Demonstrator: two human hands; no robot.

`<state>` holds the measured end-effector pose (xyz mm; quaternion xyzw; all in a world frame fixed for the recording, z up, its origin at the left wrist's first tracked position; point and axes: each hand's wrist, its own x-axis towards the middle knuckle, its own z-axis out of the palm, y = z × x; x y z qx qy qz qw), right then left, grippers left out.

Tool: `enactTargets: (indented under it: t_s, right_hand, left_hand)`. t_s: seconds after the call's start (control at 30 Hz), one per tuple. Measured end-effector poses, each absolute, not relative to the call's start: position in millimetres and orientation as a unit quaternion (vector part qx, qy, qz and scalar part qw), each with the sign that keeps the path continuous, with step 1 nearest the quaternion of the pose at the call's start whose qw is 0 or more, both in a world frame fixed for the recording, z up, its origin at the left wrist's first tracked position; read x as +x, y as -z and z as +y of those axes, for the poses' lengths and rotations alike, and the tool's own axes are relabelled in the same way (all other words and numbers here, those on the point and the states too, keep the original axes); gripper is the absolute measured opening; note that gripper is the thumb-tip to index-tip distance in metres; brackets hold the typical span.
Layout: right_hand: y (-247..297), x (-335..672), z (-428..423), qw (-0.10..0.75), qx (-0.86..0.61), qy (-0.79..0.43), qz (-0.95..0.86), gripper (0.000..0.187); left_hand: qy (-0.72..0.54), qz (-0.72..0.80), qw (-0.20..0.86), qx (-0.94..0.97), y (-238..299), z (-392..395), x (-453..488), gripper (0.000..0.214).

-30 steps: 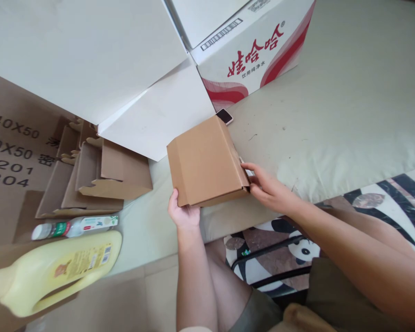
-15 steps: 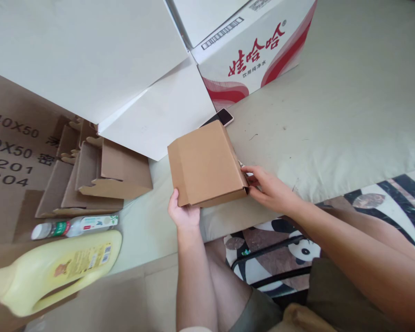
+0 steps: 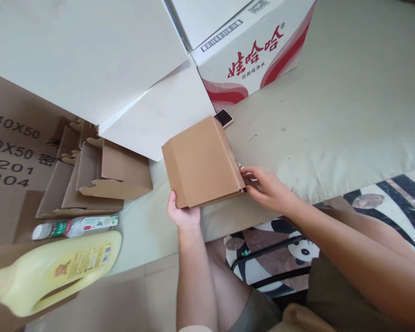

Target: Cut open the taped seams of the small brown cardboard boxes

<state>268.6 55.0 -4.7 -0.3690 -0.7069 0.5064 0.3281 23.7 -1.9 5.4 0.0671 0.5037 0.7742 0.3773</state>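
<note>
Gripping flat brown cardboard box [image 3: 203,162] over pale green cloth [image 3: 335,115], left hand [image 3: 184,214] is pinching its near-left corner; right hand [image 3: 270,188] is resting bent fingers at right edge, grip unclear. A thumb slip could be dropping that corner.

The held box [image 3: 203,163] is matt cardboard, the jug [image 3: 46,267] smooth plastic.

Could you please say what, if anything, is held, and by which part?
A brown cardboard box: the left hand grips its near left corner, thumb on top; the right hand is at its near right corner, its grip unclear.
</note>
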Motion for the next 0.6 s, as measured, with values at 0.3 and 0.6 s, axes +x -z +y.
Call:
enactTargets:
  t_s: [0.3,0.6]
  right_hand:
    - [-0.2,269.3,54.2,0.345,-0.363,-0.646,-0.576,0.047]
    - [0.0,268.9,55.5,0.338,-0.321,-0.688,-0.556,0.056]
  left_hand:
    - [-0.771,0.488,0.406,0.049,-12.5,-2.5,29.4,0.028]
    - [-0.773,0.485,0.405,0.053,-11.3,-4.5,29.0,0.029]
